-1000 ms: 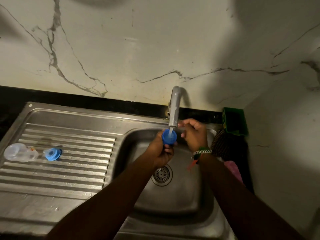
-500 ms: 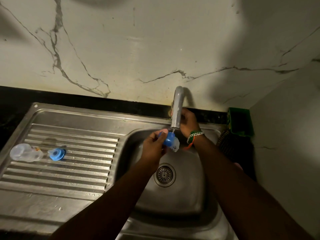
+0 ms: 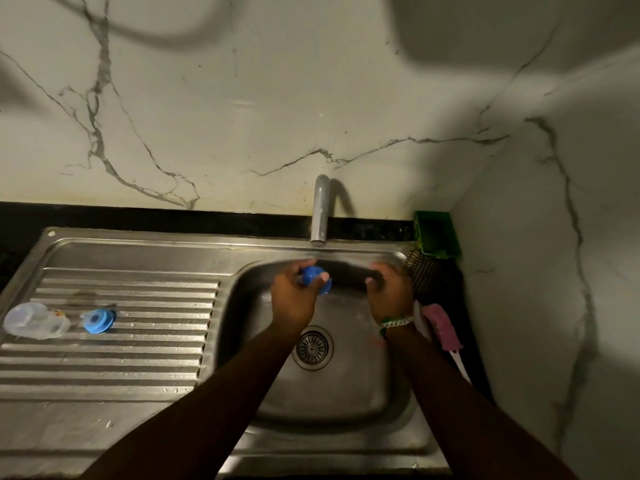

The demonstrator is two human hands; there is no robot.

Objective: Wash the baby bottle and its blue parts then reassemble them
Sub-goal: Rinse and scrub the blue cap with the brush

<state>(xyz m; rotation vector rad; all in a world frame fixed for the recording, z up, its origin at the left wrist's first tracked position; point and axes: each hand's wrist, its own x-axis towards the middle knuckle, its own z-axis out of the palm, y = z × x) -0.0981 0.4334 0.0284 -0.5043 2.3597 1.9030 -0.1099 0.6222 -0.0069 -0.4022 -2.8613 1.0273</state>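
Over the basin of a steel sink, a person's left hand curls its fingers in a grip round a blue bottle part, held below and in front of the tap, while the right hand, a beaded band at its wrist, hangs nearby with fingers loosely curled and nothing in its grip. On the ribbed drainboard to the left lie the clear baby bottle on its side and, just beside it, a second blue part.
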